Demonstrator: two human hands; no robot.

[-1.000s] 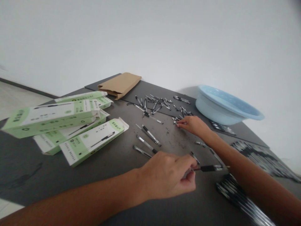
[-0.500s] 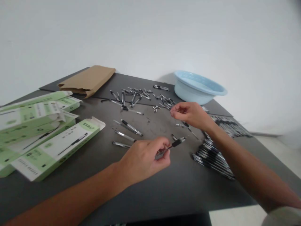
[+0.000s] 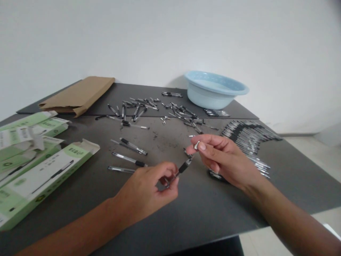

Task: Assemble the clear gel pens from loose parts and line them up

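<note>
My left hand (image 3: 156, 185) is closed round a gel pen (image 3: 183, 166), whose black grip points up and to the right. Pinched between the thumb and fingers of my right hand (image 3: 223, 156) is a small silver pen tip (image 3: 196, 145), just above the pen's front end and apart from it. Several similar silver tips (image 3: 164, 120) lie on the table beyond my hands. To the left of my left hand rest a few clear pens with black grips (image 3: 129, 162). Partly hidden behind my right hand is a large row of pens (image 3: 247, 137).
Green and white pen boxes (image 3: 50, 177) are piled on the left. A brown paper bag (image 3: 80, 93) lies at the back left of the dark table (image 3: 160, 227). Loose pens and parts (image 3: 141, 106) are scattered in the middle, and a light blue basin (image 3: 213, 93) stands at the back.
My right hand has come back from the scattered parts with a silver tip, close to the pen in my left hand. The view has swung to the right.
</note>
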